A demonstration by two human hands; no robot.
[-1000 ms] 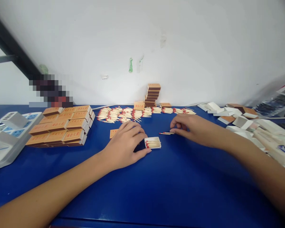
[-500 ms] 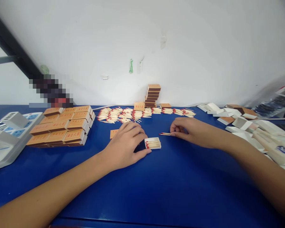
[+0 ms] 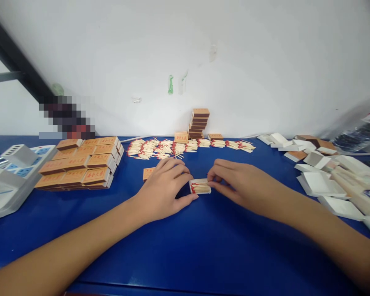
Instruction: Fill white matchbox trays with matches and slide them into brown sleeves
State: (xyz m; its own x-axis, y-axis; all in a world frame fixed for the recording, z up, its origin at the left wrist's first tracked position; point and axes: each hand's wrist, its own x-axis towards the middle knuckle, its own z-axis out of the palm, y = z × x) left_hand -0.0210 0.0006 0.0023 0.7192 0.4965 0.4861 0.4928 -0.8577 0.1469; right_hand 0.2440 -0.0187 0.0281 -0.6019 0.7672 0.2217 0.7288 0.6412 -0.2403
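A small white matchbox tray (image 3: 200, 191) holding red-tipped matches (image 3: 201, 187) lies on the blue table. My left hand (image 3: 165, 187) brackets the tray's left end, thumb at the near corner and index finger at the far one. At the right end, my right hand (image 3: 231, 179) pinches matches over the tray; its fingertips hide how many. An orange matchbox (image 3: 148, 173) sits partly behind my left hand. Beyond both hands, loose matches (image 3: 179, 148) are spread in a row of small heaps.
Orange matchboxes (image 3: 77, 164) are stacked at the left, beside a white power strip (image 3: 33, 172). Against the wall rises a leaning stack of matchboxes (image 3: 200, 123). White trays (image 3: 322, 183) and a tissue pack (image 3: 357, 189) crowd the right side.
My right hand has moved left and slightly nearer, bringing its pinched matches to the tray. My left hand stays almost in place at the tray's left end.
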